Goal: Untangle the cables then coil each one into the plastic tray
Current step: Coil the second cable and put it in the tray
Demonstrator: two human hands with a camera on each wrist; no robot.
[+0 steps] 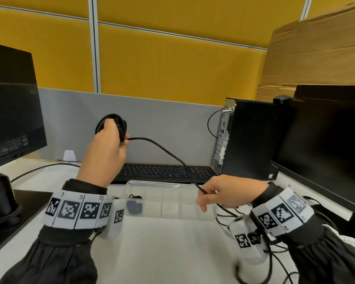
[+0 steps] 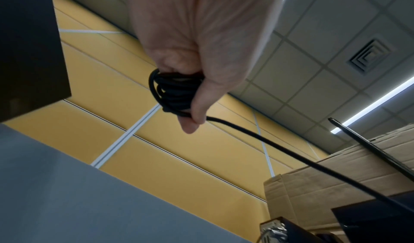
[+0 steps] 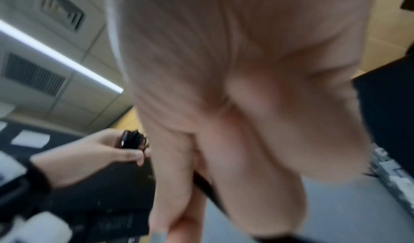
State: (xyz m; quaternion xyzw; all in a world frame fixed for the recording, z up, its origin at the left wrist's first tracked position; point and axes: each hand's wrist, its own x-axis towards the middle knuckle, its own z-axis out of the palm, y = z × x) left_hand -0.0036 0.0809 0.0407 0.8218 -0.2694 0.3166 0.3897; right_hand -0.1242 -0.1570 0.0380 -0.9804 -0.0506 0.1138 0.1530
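Observation:
My left hand [image 1: 111, 140] is raised above the desk and grips a coil of black cable [image 1: 113, 124], also seen as coil [image 2: 172, 94] under my thumb in the left wrist view. From the coil a loose black cable run [image 1: 168, 153] curves down to my right hand [image 1: 219, 191], which pinches it just above the clear plastic tray [image 1: 172, 203]. The tray holds a small black coiled cable [image 1: 134, 206] at its left end. In the right wrist view the cable [image 3: 203, 184] passes between my blurred fingers, with my left hand [image 3: 94, 154] beyond.
A black keyboard [image 1: 164, 171] lies behind the tray. A black computer tower [image 1: 252, 138] and a monitor [image 1: 326, 144] stand right, another monitor [image 1: 12, 111] left. More black cables [image 1: 275, 249] trail on the white desk under my right wrist. Cardboard [image 1: 316, 50] leans at the back right.

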